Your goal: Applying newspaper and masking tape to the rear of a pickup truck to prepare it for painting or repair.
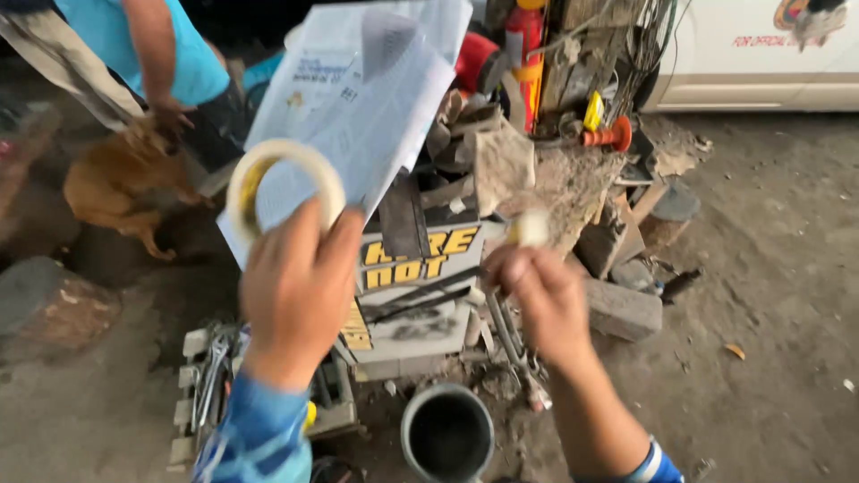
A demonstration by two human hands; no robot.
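Head view: left hand [295, 286] grips upright tape roll [284, 183], hole facing camera; right fingers [514, 264] seemingly pinch its end

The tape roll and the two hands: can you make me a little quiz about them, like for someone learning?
1. True or false: the left hand holds up the roll of tape.
2. What does the right hand pinch? A) a hammer B) a small pale bit, too blurred to name C) a cup
3. Fill in: below the hands stands a round grey ____, dark inside.

Key: 1 true. 2 B. 3 pot. Behind the tape is a clear bag with papers; a person in a blue shirt touches a brown dog.
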